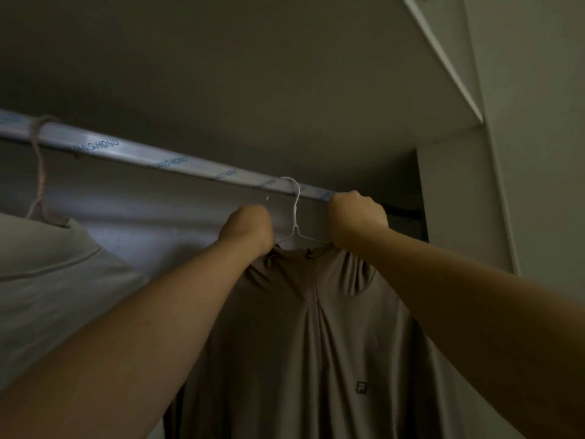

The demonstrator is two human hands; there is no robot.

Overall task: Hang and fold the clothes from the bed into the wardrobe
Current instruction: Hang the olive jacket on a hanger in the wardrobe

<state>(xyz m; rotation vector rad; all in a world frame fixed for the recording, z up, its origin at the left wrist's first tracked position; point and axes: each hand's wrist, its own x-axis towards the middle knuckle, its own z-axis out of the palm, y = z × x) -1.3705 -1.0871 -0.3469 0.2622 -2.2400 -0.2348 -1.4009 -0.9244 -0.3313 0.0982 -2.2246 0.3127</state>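
Left hand (pixel 247 226) curled round white hanger (pixel 296 213); right hand (pixel 357 217) clutching brown shirt (pixel 316 312)

Smooth cloth shirt (pixel 316 327), glossy film-wrapped rail (pixel 177 161)

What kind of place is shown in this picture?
Most likely the inside of a wardrobe: a hanging rail runs under a shelf board, a white wire hanger carrying a brown top hooks over it, and a pale garment hangs at the left.

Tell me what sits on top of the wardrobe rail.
The hook of the white hanger loops over the rail, carrying the brown top; a pinkish hanger hook sits further left. The right hand covers the rail further right.
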